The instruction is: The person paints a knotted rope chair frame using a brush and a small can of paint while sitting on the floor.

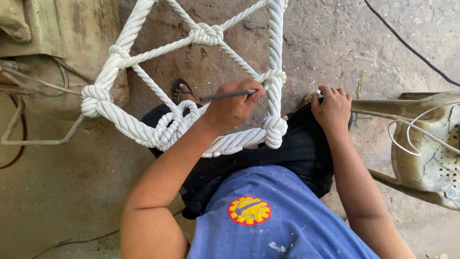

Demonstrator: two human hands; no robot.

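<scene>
A net of thick white twisted rope (167, 127) with big knots rests across my lap and rises away from me. My left hand (235, 103) is closed around a thin dark metal spike (225, 95), which points left over the rope near a knot (274, 130). My right hand (331, 106) lies fingers down on my right knee on the dark trousers (292, 151), beside a small object I cannot make out; it holds nothing that I can see. One foot in a sandal (181, 91) shows behind the rope.
A worn plastic chair (426, 148) with a loop of white wire (407, 136) stands at the right. A black cable (407, 45) crosses the dirt floor at top right. Metal tubing (28, 139) and a grimy block lie at the left.
</scene>
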